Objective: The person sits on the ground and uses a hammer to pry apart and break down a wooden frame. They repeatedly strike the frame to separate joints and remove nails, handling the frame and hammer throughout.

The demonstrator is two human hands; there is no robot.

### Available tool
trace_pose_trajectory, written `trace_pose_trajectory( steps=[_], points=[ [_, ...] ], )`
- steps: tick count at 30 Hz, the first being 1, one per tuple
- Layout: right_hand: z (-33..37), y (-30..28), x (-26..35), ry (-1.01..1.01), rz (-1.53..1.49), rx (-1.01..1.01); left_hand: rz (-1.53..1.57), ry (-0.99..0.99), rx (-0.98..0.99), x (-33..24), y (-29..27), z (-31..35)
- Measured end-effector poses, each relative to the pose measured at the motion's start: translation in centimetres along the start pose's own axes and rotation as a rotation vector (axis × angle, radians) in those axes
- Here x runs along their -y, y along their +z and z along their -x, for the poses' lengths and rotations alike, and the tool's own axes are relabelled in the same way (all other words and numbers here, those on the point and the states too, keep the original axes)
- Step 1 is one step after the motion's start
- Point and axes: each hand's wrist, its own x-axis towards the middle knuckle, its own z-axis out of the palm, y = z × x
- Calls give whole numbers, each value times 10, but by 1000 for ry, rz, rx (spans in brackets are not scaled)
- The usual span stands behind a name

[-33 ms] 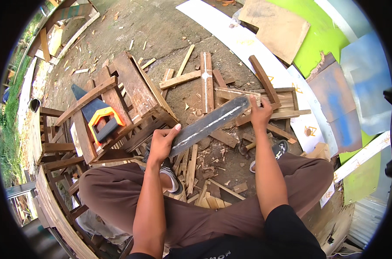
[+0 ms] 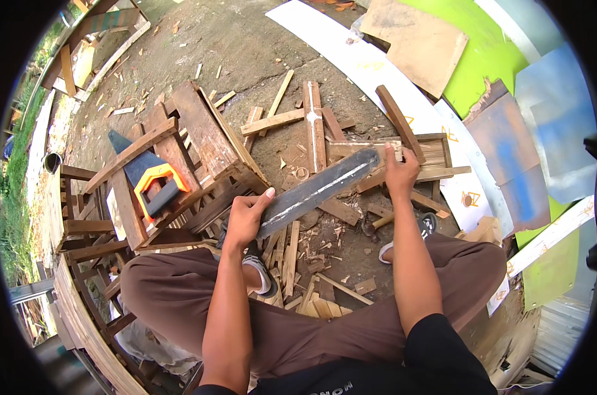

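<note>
Wood offcuts (image 2: 292, 263) litter the dirt ground (image 2: 246, 39) btwn the knees; a hammer (image 2: 376, 222) lies just under the dark plank (image 2: 318, 191). Crossed slats (image 2: 311, 122) beyond it. Wooden crate frame (image 2: 200, 151) to the left, w/ a handsaw (image 2: 150, 181), orange handle, resting in its slats. Plank held slanted above the scraps: left hand (image 2: 246, 217) grip wrapped round the near end, right hand (image 2: 398, 172) grip clamped on the far end.
</note>
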Motion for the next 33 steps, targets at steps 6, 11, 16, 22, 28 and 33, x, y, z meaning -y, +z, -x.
trace_pose_trajectory(
  steps=[6,11,16,22,28,33],
  points=[
    [-28,-111,46,-126,274,242,78,101,6,-14,4,0],
    [46,-174,53,111,250,274,-2,83,44,-19,-7,-1],
    [70,-150,26,18,273,268,-34,44,64,-12,-15,8],
    [81,-113,23,-17,154,372,-69,59,14,7,-3,9],
    [79,-99,31,228,-32,689,-129,68,123,15,-6,-2],
    [72,-104,31,309,-122,768,-53,31,89,23,-11,-7]
  ],
)
